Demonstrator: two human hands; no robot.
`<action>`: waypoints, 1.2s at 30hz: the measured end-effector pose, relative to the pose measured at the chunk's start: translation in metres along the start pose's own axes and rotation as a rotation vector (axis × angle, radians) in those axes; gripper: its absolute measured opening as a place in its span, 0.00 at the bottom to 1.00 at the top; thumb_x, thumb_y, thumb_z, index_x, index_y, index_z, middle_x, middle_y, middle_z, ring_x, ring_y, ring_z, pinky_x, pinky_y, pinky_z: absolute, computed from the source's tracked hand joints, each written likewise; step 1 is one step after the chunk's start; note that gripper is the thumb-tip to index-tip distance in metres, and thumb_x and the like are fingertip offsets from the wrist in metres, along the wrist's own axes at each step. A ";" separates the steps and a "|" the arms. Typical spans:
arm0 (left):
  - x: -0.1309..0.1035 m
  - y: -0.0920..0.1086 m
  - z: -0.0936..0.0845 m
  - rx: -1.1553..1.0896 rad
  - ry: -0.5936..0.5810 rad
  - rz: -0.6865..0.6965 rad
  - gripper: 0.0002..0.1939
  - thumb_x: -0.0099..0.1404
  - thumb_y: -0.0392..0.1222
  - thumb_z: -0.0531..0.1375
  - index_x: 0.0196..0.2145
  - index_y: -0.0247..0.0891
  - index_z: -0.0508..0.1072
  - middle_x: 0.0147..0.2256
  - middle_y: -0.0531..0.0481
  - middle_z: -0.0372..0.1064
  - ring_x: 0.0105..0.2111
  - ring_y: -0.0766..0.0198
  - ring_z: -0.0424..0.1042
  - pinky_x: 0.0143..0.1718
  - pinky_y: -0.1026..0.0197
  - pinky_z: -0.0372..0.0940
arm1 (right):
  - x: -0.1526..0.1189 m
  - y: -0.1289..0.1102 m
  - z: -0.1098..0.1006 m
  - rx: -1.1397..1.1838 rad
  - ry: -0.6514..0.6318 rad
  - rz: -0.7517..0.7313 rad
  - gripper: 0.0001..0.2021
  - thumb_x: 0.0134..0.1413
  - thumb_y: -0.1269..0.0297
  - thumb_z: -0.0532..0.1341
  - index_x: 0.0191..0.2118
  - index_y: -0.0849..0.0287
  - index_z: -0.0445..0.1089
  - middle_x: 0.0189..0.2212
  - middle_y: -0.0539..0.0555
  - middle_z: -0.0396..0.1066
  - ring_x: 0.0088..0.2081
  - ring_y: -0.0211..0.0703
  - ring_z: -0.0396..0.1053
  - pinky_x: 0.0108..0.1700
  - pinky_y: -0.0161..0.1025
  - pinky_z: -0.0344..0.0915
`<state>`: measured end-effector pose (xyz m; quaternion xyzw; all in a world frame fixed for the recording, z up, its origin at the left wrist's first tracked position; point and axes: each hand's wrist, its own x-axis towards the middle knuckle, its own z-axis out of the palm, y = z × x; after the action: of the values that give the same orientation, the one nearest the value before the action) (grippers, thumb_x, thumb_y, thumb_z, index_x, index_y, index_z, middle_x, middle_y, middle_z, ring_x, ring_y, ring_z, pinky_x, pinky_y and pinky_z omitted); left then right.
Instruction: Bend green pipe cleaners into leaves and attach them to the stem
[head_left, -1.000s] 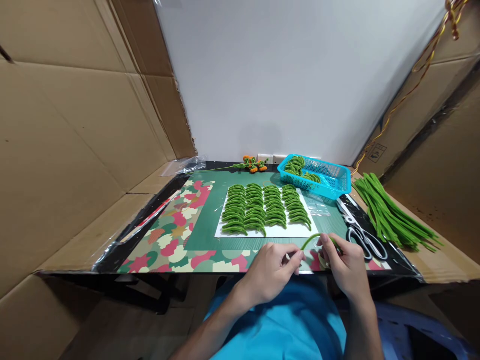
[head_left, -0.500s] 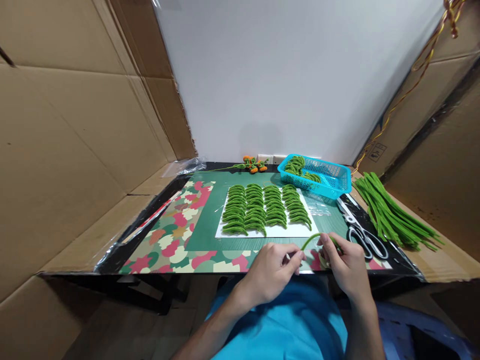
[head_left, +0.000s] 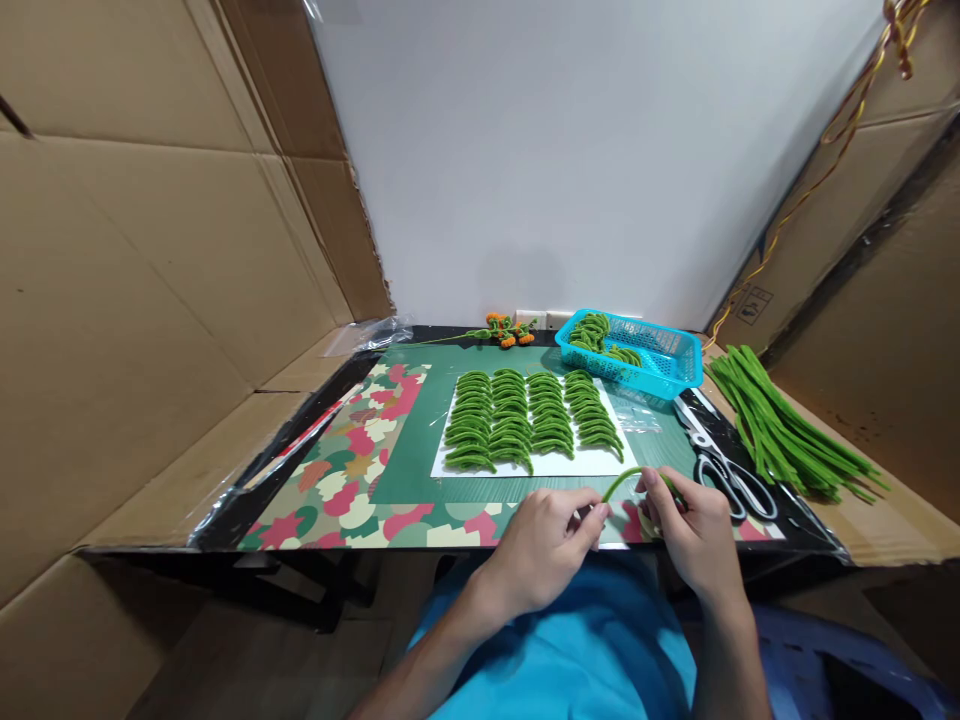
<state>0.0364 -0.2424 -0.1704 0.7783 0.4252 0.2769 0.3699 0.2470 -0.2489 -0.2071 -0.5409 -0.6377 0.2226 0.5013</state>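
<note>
Between my two hands a green pipe cleaner (head_left: 622, 478) bends in an arch over the front edge of the table. My left hand (head_left: 551, 540) pinches its left end between thumb and fingers. Farther along the same stem, my right hand (head_left: 686, 520) is closed on it, and part of the stem is hidden by the fingers. Beyond my hands, several short curved green pipe cleaner pieces (head_left: 510, 420) lie in columns on a white sheet (head_left: 442, 467).
A blue basket (head_left: 679, 365) with green pieces stands at the back right. Scissors (head_left: 724, 475) lie by my right hand, left of a bundle of long green pipe cleaners (head_left: 787, 430). An orange-and-green pipe cleaner flower (head_left: 510, 330) lies at the back. Cardboard walls (head_left: 150, 200) enclose the sides.
</note>
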 end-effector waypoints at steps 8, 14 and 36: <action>-0.001 0.000 0.000 0.018 -0.016 0.004 0.21 0.79 0.48 0.53 0.30 0.39 0.73 0.25 0.54 0.71 0.25 0.65 0.66 0.30 0.60 0.54 | 0.000 0.002 0.001 -0.016 0.004 -0.012 0.24 0.72 0.46 0.58 0.28 0.57 0.70 0.16 0.47 0.64 0.17 0.36 0.60 0.22 0.33 0.57; -0.001 -0.002 0.001 0.030 -0.019 0.017 0.21 0.79 0.48 0.53 0.29 0.39 0.72 0.26 0.54 0.72 0.26 0.66 0.67 0.31 0.61 0.53 | -0.001 0.003 0.000 -0.014 0.005 -0.010 0.23 0.72 0.47 0.58 0.28 0.57 0.70 0.16 0.47 0.64 0.17 0.36 0.60 0.22 0.33 0.57; -0.001 -0.002 0.002 0.059 -0.013 0.034 0.19 0.77 0.47 0.56 0.28 0.39 0.69 0.23 0.56 0.64 0.25 0.67 0.60 0.30 0.62 0.49 | 0.000 0.002 0.001 -0.004 -0.002 -0.009 0.23 0.72 0.48 0.58 0.28 0.57 0.69 0.16 0.45 0.63 0.17 0.35 0.60 0.23 0.32 0.57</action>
<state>0.0363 -0.2426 -0.1735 0.7976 0.4176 0.2653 0.3450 0.2473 -0.2478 -0.2092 -0.5388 -0.6408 0.2196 0.5008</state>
